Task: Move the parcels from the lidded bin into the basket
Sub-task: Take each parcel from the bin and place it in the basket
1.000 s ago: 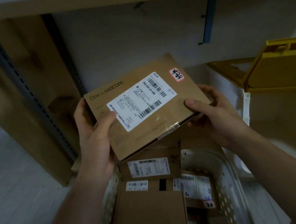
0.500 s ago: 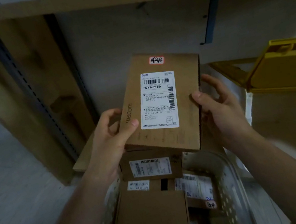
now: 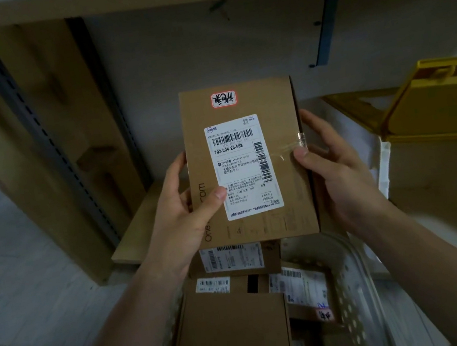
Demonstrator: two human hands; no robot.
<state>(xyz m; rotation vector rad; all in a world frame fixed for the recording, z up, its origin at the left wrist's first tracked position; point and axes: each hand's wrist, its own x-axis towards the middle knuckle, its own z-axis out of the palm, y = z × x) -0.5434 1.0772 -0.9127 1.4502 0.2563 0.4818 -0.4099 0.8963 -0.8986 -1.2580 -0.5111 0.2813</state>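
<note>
One flat brown cardboard parcel (image 3: 250,166) was held upright above the basket, its long side vertical. It carried one white printed shipping label (image 3: 243,166) on its face, one small red-bordered sticker (image 3: 223,99) near the top edge, and a strip of clear tape (image 3: 292,146) across the right edge.

Below it stood one white perforated plastic basket (image 3: 355,281). At least four further brown cardboard parcels lay stacked flat in it: a large plain one (image 3: 232,339) nearest the viewer, one with a small barcode label (image 3: 212,285) behind it, one with a wide white label (image 3: 231,257) directly under the held parcel, and one at the right with a white label and a red sticker (image 3: 306,295). An exact count could not be made, since the pile overlapped.

One yellow plastic bin lid (image 3: 438,103) stood raised at the right, above the pale wall of the lidded bin (image 3: 385,172).

The left hand (image 3: 185,209) gripped the parcel's left edge, thumb laid across the front face touching the label's lower left corner, fingers curled behind. The right hand (image 3: 337,167) gripped the right edge, thumb pressed on the front face at the tape, fingers wrapped round the back.

Both forearms rose from the lower corners of the view and converged on the parcel, wrists roughly level, palms facing each other.
</note>
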